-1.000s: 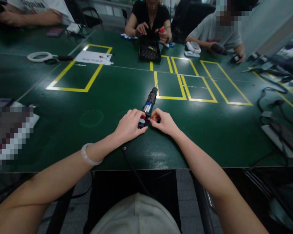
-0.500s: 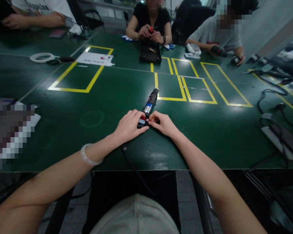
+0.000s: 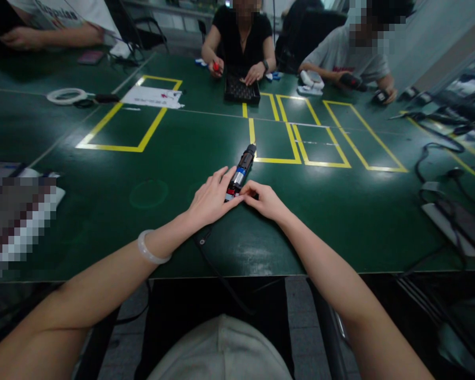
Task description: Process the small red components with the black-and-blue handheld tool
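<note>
A slim black power tool with its housing open (image 3: 242, 168) lies slanted on the green table, tip pointing away from me. Inside it show a silver motor with a blue band and some red parts at the near end. My left hand (image 3: 214, 196) rests along the tool's left side with fingers stretched out, its thumb reaching across the near end. At the right of that end, my right hand (image 3: 263, 199) is closed in a pinch. Whatever its fingertips hold is too small to make out. The two hands meet at the thumb and fingertips and hide part of the tool's near end.
Yellow tape rectangles (image 3: 275, 160) mark the table. Across from me, a person works over a black tray (image 3: 242, 95); another at right holds a dark tool (image 3: 353, 82). A white paper (image 3: 152, 96) and white cable coil (image 3: 66, 96) lie left. Black cables (image 3: 421, 166) run along the right.
My left fingers have straightened and slid forward along the tool, and the thumb has moved over its near end. My right hand stays pinched. Across the table, the person's hands have moved apart.
</note>
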